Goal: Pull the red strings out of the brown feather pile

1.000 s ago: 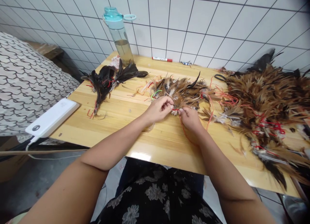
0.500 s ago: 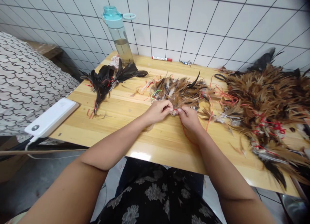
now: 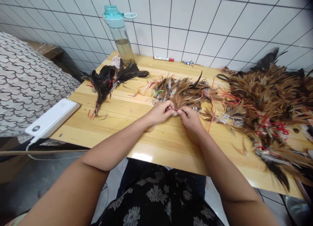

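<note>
My left hand [image 3: 161,111] and my right hand [image 3: 189,117] meet over the wooden table, fingertips pinched close together at the quill end of a brown feather bunch [image 3: 179,102]. Red string [image 3: 186,133] runs round that end and trails down beside my right hand. Both hands are closed, the right on the string, the left on the feathers. Just behind them lies a loose pile of brown feathers [image 3: 168,85], with a bright green strand [image 3: 156,95] at its left. The exact grip between the fingertips is partly hidden.
Black feather bunches [image 3: 105,81] lie at the left, near a water bottle [image 3: 122,40] and a white power bank [image 3: 52,118]. A large brown feather heap [image 3: 274,98] with tangled red string covers the right side. A red marker [image 3: 163,59] lies by the tiled wall.
My fingertips have drawn slightly closer together at the tied end, and less red string shows between them. Everything else on the table stays put.
</note>
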Demonstrator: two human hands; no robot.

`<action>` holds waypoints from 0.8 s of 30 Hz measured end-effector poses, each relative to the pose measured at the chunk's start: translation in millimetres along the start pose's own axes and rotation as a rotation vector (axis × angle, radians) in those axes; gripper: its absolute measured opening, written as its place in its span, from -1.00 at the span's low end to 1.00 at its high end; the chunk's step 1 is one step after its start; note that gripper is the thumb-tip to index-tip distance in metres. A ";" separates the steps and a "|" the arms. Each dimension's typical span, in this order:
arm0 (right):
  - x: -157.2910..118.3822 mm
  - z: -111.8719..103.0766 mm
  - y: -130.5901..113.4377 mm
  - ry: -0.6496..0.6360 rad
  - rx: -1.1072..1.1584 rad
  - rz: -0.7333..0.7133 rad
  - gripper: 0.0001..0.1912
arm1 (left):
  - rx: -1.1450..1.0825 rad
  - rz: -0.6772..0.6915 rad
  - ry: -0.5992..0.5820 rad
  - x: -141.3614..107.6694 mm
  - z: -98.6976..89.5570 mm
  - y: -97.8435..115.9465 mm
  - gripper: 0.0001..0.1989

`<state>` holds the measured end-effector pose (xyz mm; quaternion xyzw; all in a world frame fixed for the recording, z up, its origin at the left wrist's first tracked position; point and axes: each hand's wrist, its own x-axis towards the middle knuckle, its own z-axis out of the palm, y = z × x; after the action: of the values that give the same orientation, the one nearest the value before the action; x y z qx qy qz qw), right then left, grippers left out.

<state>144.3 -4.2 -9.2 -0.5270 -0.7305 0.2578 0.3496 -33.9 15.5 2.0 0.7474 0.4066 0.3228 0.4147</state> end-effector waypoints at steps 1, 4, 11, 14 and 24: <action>-0.2 0.1 -0.1 0.012 0.011 0.012 -0.80 | -0.046 -0.015 -0.003 0.6 1.0 -1.9 -0.92; -0.1 1.0 1.1 0.039 0.039 0.061 -0.83 | -0.180 -0.046 0.011 2.2 3.6 -5.4 -0.89; 1.7 2.2 4.3 0.020 0.079 0.140 -0.74 | -0.279 -0.042 0.030 2.0 6.4 -1.9 -0.89; 2.5 2.1 4.9 0.010 0.051 0.128 -0.78 | -0.211 -0.029 0.052 1.1 7.5 -0.6 -0.89; 2.6 2.1 2.3 -0.003 -0.106 0.053 -0.86 | -0.081 -0.051 0.048 1.6 4.5 -2.7 -0.89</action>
<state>143.5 -1.1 -11.6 -0.5633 -0.7295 0.2288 0.3132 -30.4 16.2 -2.1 0.7114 0.4221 0.3461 0.4427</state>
